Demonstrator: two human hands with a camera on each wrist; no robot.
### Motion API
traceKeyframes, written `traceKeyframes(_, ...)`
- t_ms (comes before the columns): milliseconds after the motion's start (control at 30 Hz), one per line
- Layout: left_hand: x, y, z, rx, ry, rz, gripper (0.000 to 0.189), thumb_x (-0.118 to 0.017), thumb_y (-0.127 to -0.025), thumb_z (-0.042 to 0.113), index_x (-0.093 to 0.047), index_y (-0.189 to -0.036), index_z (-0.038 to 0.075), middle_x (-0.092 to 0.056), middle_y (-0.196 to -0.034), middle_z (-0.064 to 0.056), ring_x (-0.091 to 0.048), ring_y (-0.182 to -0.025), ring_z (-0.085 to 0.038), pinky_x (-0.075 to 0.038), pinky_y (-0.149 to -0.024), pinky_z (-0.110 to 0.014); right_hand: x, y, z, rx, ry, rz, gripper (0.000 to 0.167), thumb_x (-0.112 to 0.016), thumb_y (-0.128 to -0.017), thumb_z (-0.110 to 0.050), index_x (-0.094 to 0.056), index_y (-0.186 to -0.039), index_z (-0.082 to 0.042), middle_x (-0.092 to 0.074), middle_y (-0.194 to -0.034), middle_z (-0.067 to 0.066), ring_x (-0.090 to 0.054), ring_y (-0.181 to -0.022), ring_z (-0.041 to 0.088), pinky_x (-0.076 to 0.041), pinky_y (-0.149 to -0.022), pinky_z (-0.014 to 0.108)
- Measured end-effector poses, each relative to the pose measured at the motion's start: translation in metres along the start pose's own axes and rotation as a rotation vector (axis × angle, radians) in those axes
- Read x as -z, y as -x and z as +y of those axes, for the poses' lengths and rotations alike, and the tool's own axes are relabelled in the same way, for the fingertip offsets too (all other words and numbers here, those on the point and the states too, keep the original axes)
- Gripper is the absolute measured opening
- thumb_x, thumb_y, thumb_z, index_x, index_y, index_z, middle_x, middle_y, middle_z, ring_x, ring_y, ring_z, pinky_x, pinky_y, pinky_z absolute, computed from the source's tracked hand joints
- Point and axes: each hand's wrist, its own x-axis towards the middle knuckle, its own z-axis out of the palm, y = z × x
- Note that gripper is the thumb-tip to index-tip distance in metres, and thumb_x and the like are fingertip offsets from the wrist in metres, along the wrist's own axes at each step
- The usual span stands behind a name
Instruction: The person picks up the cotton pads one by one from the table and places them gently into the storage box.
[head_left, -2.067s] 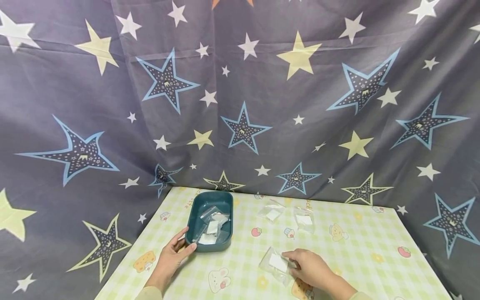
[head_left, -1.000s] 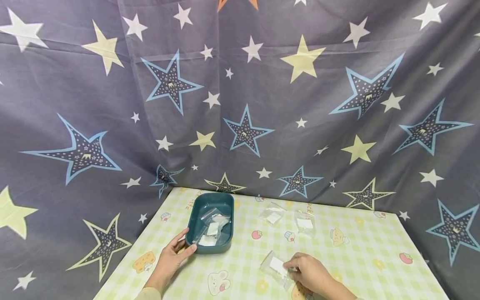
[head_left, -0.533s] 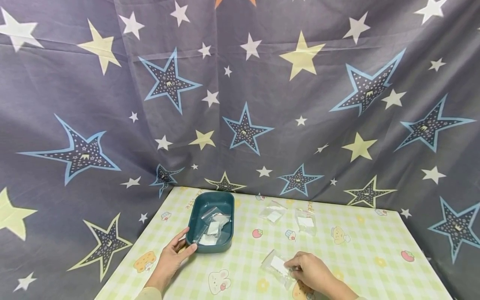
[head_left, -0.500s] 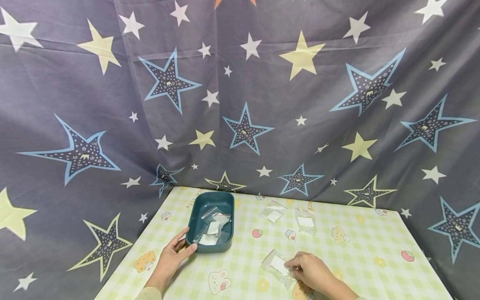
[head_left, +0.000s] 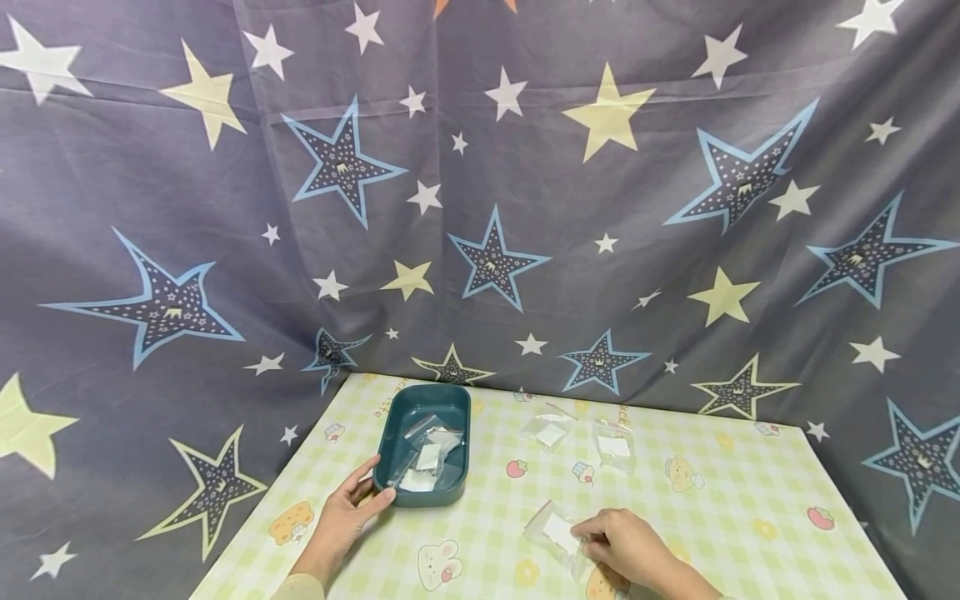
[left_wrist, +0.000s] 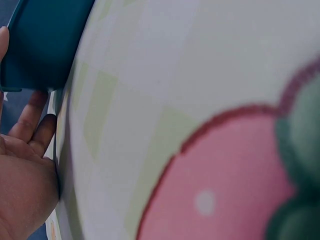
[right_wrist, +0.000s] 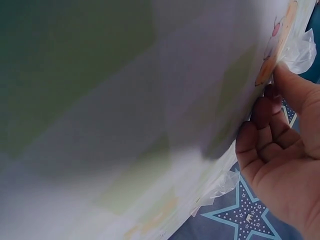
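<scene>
Head view, left hand (head_left: 341,518): lower left of centre, thumb over the rim and fingers along the outer wall, gripping the box's near left corner.
Head view, teal box (head_left: 426,499): left of centre in the lower half, on the checked cloth (head_left: 487,533); several clear bags with white contents (head_left: 429,457) lie inside.
Head view, right hand (head_left: 626,546): lower right of centre, thumb and forefinger together, pinching the right side of a clear zip bag (head_left: 558,533) lying at the cloth.
Head view, far bags: two more, one slanted (head_left: 548,432), one nearly upright in the frame (head_left: 613,448), above the right hand.
Head view, starry curtain (head_left: 491,167): fills the upper frame.
Left wrist view, left hand: left edge, a thumb and fingers at the box, upper left.
Right wrist view, right hand: right edge, fingers bent, clear plastic at upper right beyond the fingertips.
</scene>
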Motion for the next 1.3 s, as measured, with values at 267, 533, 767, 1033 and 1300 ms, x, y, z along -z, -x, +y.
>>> traceKeyframes(267, 0.000, 0.001, 0.000, 0.009, 0.008, 0.004, 0.082, -0.086, -0.093, 0.032, -0.045, -0.164, 0.030, -0.056, -0.160, -0.020, -0.049, -0.153, -0.036, -0.055, -0.109, -0.028, 0.003, 0.002, 0.004, 0.033, 0.016, 0.018, 0.020, -0.081, -0.095, -0.015, -0.085, -0.113, -0.009, -0.080, -0.091, -0.005, -0.059, -0.070, -0.005, -0.051, -0.060, 0.018)
traceKeyframes(533, -0.001, -0.001, 0.000, 0.009, -0.002, 0.006, 0.083, -0.087, -0.092, 0.036, -0.045, -0.164, 0.030, -0.057, -0.159, -0.020, -0.050, -0.152, -0.035, -0.053, -0.108, -0.027, 0.009, 0.006, 0.017, -0.003, -0.034, 0.096, 0.014, -0.078, -0.095, -0.007, -0.087, -0.106, -0.012, -0.084, -0.102, 0.006, -0.074, -0.082, 0.001, -0.057, -0.066, 0.017)
traceKeyframes(767, 0.001, -0.001, -0.001, 0.003, -0.009, -0.001, 0.083, -0.086, -0.093, 0.036, -0.045, -0.164, 0.031, -0.055, -0.160, -0.021, -0.049, -0.153, -0.037, -0.053, -0.109, -0.028, 0.017, 0.007, 0.022, -0.111, -0.086, 0.119, 0.015, -0.077, -0.096, -0.006, -0.087, -0.104, -0.014, -0.084, -0.106, 0.008, -0.076, -0.089, 0.007, -0.058, -0.069, 0.018)
traceKeyframes(1033, 0.001, 0.000, -0.001, 0.004, -0.043, 0.005, 0.083, -0.085, -0.093, 0.037, -0.044, -0.165, 0.030, -0.056, -0.159, -0.021, -0.049, -0.153, -0.036, -0.047, -0.119, -0.042, 0.025, 0.010, 0.019, -0.230, -0.073, 0.205, 0.021, -0.075, -0.098, -0.009, -0.082, -0.117, -0.006, -0.079, -0.107, 0.005, -0.061, -0.078, -0.002, -0.054, -0.064, 0.019)
traceKeyframes(1300, 0.001, 0.000, 0.000, 0.004, -0.044, 0.007, 0.083, -0.085, -0.093, 0.038, -0.044, -0.165, 0.031, -0.056, -0.160, -0.020, -0.048, -0.154, -0.036, -0.043, -0.124, -0.050, 0.041, 0.005, 0.004, -0.248, -0.123, 0.266, 0.027, -0.076, -0.098, -0.012, -0.079, -0.123, -0.004, -0.079, -0.112, 0.009, -0.065, -0.083, 0.004, -0.056, -0.066, 0.021)
